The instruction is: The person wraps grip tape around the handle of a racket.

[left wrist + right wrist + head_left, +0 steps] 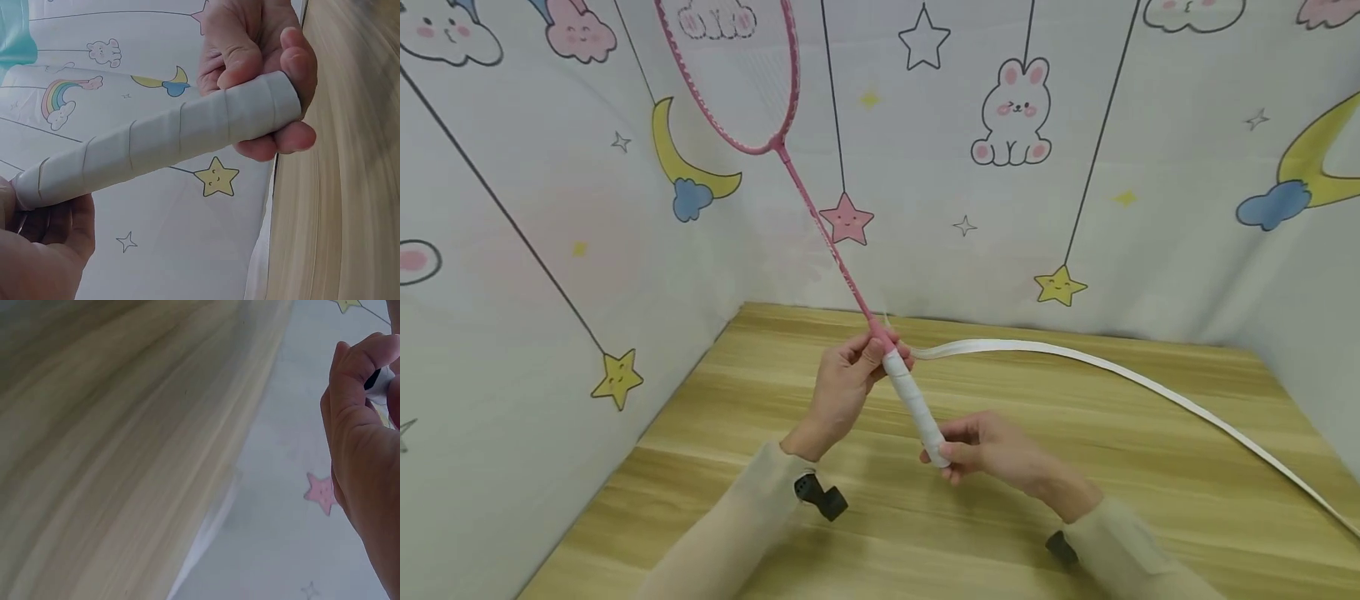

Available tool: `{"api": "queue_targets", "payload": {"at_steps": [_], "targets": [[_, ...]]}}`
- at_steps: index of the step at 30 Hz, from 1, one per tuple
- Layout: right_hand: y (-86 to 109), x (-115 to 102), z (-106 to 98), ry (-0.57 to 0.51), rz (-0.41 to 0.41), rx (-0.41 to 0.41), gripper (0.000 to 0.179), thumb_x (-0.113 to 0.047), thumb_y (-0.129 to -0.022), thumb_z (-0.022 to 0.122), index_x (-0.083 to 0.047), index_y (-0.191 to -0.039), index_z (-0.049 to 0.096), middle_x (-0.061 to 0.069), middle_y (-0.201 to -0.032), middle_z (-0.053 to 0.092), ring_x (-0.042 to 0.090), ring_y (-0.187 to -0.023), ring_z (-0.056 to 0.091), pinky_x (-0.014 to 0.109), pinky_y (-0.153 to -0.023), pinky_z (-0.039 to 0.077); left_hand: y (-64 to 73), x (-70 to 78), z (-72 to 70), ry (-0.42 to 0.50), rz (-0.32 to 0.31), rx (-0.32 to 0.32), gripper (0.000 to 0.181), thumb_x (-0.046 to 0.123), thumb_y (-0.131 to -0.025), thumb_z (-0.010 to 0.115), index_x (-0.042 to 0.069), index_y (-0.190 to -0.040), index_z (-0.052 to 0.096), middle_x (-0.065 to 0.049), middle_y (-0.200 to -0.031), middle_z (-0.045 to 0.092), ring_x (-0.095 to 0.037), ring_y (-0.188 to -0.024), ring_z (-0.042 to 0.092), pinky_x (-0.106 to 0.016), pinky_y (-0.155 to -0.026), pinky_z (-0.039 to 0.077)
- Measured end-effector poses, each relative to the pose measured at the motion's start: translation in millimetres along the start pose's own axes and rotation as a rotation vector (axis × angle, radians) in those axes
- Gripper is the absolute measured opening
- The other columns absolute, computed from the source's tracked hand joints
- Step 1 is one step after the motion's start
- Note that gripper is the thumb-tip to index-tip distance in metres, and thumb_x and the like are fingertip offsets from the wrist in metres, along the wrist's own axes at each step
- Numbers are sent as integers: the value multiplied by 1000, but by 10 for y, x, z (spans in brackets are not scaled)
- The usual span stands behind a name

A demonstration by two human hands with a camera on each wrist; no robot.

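Observation:
A pink badminton racket is held up at a slant, its head leaning to the upper left and partly out of the head view. Its handle is wrapped in white tape with slanting, overlapping turns. My left hand grips the racket where the pink cone meets the white wrap, thumb on top. At the butt end, my right hand pinches the handle between thumb and fingers. In the right wrist view the right hand hides most of the handle.
A long, thin white strip curves over the wooden table from behind my left hand to the right edge. White cloth walls printed with stars, moons and rabbits stand behind and beside the table.

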State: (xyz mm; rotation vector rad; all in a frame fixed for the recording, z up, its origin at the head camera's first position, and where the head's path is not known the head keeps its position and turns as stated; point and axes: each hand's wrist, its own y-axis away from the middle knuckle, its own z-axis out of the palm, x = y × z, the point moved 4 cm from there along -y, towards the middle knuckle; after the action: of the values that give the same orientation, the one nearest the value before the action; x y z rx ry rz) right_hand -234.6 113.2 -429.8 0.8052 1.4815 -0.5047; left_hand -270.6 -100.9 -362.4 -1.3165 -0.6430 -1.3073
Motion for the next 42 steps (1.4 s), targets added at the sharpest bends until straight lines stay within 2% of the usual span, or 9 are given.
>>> {"api": "queue_targets", "payload": {"at_steps": [5, 9, 15, 20, 26, 30, 34, 38, 42], "targets": [[-193, 43, 128, -34, -18, -92, 39, -11, -112, 60, 18, -137, 61, 31, -129, 73, 8, -87, 72, 26, -84, 63, 19, 37, -125, -64, 8, -68, 59, 31, -108, 61, -22, -132, 57, 9, -106, 78, -6, -99, 80, -27, -99, 64], [-346, 37, 125, 62, -29, -86, 36, -11, -110, 64, 15, -134, 66, 24, -119, 77, 12, -89, 73, 28, -83, 64, 22, 87, -213, -122, 16, -59, 62, 33, -106, 63, -23, -130, 59, 8, -106, 76, -6, -98, 79, -27, -97, 64], [-694, -116, -133, 422, -61, 228, 28, -14, -107, 70, 7, -124, 75, 19, -113, 80, 18, -90, 74, 35, -82, 64, 13, 146, -407, -188, -26, 83, 34, 10, -113, 56, -18, -130, 65, -10, -102, 82, -8, -90, 80, -29, -94, 65], [-1073, -262, -328, 703, -113, 509, 27, -14, -105, 72, 5, -122, 77, 20, -115, 81, 30, -103, 77, 46, -91, 64, 36, 171, -531, -216, -51, 124, 30, 4, -113, 54, -19, -128, 66, -16, -102, 82, -8, -87, 80, -30, -92, 66], [-1616, -275, -427, 873, -56, 588, 43, -20, -105, 71, 11, -134, 69, 29, -133, 73, 45, -122, 71, 55, -102, 60, 77, 165, -591, -236, -29, 138, 33, 7, -110, 59, -21, -124, 67, -25, -104, 80, -6, -86, 79, -31, -90, 66], [-1943, -128, -601, 980, -50, 621, 30, -23, -103, 73, 5, -96, 71, 20, -93, 72, 35, -91, 67, 46, -84, 57, 78, 133, -563, -269, -20, 137, 38, 14, -107, 62, -19, -125, 69, -38, -112, 76, -4, -86, 78, -31, -91, 66], [-2178, 68, -794, 940, -32, 627, 31, -23, -102, 73, -3, -79, 65, 7, -75, 60, 21, -70, 52, 35, -63, 45, 72, 115, -540, -293, -35, 147, 34, 10, -109, 61, -18, -126, 70, -38, -114, 76, -4, -86, 79, -31, -92, 66], [-2073, -130, -701, 807, 53, 589, 21, -12, -106, 64, 4, -99, 75, 15, -90, 72, 21, -72, 58, 32, -61, 48, 51, 121, -551, -297, -36, 154, 31, 6, -110, 59, -18, -128, 70, -38, -114, 76, -4, -86, 79, -31, -92, 66], [-1965, -282, -690, 690, 20, 510, 24, -11, -111, 57, 7, -108, 73, 18, -95, 74, 20, -74, 60, 27, -62, 48, 21, 145, -591, -313, -54, 169, 33, 8, -110, 58, -15, -130, 71, -35, -115, 78, -4, -87, 79, -31, -93, 66]]}}
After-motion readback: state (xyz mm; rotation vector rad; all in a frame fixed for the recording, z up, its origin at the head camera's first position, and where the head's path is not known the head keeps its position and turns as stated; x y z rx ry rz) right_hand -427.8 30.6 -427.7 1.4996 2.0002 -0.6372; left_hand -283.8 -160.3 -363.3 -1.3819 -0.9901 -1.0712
